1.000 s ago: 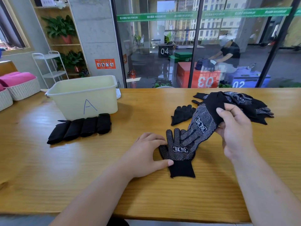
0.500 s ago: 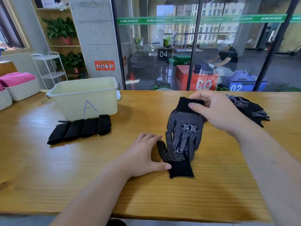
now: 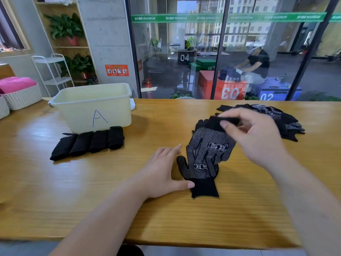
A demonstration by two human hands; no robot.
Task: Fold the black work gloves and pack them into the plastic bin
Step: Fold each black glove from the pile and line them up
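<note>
The right hand point(image 3: 254, 137) pinches the cuff of a black dotted knit work glove point(image 3: 212, 143), draped over its mate point(image 3: 201, 172) flat on the wooden surface point(image 3: 129, 209). The left hand point(image 3: 162, 172), fingers flat, pins the mate. Align the edges squarely before folding; the pale-yellow plastic bin point(image 3: 92, 106) stands well apart.

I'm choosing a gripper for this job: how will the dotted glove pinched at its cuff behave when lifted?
Probably floppy: the upper glove pinched by the right hand sags onto the lower glove. Likely light, since a mere pinch holds up its cuff. Its white dots may grip the table rather than slide.
</note>
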